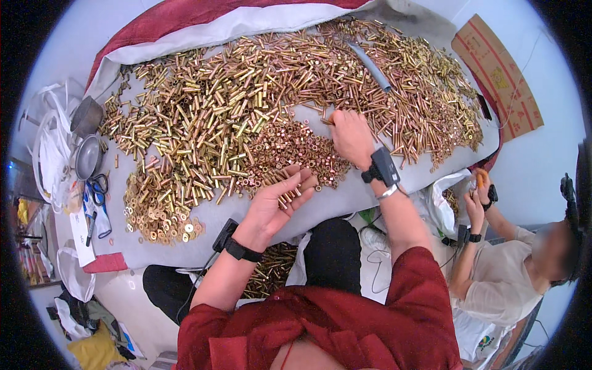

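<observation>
A heap of brass-coloured metal sleeves point(203, 117) and thinner bolts point(407, 105) covers the grey cloth of the table point(259, 237). My left hand point(271, 197), palm up with curled fingers, cradles several small brass-coloured bolts point(288, 198) beside the near edge of a pile of hex nuts point(290, 145). Farther right, my right hand point(353, 139) reaches to the front of the bolt heap. Its fingers are pinched together at the bolts, and what lies between the fingertips is mostly hidden. Flat washers point(157, 223) lie at the near left.
A grey tube point(370, 68) lies on the heap. Scissors point(97, 189), a marker point(90, 228) and metal bowls point(88, 157) sit at the left edge. A bag of metal parts point(271, 271) is below my left arm. At right, another person point(499, 265) works with both hands.
</observation>
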The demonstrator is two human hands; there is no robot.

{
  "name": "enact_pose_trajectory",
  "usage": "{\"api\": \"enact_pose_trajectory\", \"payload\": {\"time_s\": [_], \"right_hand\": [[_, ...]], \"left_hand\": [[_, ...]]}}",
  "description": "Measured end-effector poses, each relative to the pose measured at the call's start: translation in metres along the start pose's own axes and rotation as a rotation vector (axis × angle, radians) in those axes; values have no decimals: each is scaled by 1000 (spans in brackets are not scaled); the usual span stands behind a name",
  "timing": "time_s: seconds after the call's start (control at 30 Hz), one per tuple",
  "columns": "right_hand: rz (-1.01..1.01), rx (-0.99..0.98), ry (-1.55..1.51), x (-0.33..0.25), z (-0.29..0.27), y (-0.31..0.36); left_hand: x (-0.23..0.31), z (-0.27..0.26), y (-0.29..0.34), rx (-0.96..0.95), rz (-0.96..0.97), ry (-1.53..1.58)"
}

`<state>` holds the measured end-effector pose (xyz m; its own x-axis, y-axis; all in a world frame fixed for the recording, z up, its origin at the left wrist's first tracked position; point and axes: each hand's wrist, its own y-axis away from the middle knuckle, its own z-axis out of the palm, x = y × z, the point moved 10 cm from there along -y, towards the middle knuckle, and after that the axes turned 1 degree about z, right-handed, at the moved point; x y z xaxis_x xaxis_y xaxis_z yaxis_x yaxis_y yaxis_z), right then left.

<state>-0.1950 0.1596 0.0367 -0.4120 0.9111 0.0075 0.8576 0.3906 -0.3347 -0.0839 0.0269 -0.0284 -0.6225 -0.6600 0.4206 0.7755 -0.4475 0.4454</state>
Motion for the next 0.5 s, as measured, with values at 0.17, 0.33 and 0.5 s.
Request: {"api": "enact_pose_trajectory", "payload": {"time_s": [0.17,0.33,0.5], "right_hand": [[305,95,-681,-32,-32,15],[29,66,-630,-94,-61,28],[238,-205,-934,-73,-37,7]], "left_hand": [[12,-5,-7,-8,113,82],[7,-4,-9,-37,94,155],[16,-10,0,12,137,154]]}}
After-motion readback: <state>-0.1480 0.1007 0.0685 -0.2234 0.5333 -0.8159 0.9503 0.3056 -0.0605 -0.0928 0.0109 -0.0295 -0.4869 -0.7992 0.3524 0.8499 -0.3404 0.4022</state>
